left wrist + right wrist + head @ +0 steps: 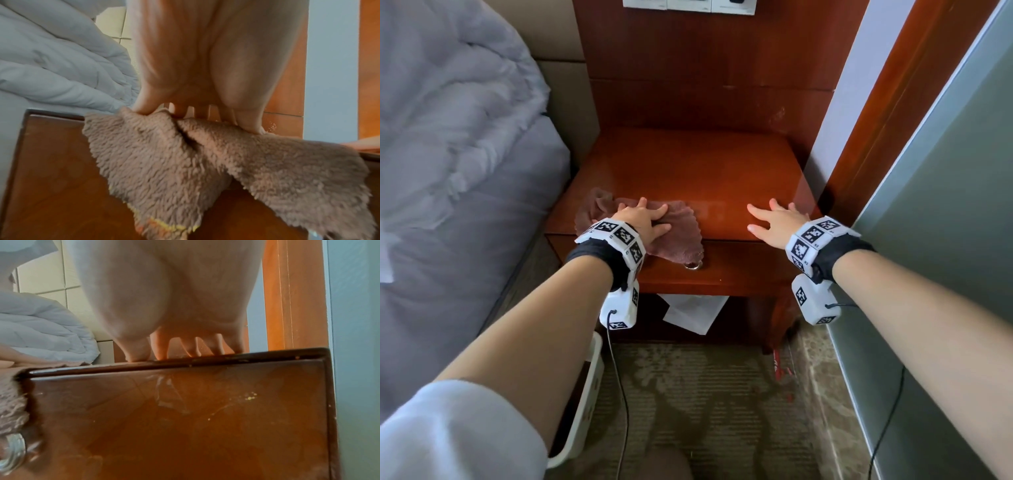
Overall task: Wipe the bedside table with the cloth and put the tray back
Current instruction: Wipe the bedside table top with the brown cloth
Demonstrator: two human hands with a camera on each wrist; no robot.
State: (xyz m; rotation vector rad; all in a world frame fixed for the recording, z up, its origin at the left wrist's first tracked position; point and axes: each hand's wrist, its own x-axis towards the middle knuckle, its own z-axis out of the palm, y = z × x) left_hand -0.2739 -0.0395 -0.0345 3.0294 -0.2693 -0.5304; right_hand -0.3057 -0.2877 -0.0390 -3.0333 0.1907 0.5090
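A fluffy brown cloth (674,226) lies on the front left part of the reddish wooden bedside table (688,164), one corner hanging over the drawer front. My left hand (645,221) presses flat on the cloth (185,162) with spread fingers. At the table's front right my right hand (774,221) rests flat on the bare wood, fingers straight and spread; the right wrist view shows its fingertips (158,352) on the table edge. No tray is on the table top.
A bed with a grey duvet (455,113) is close on the left. A grey wall (945,192) and wooden door frame (887,113) stand on the right. The drawer has a round knob (692,265). White paper (691,311) lies under the table, a white bin (582,407) on the carpet.
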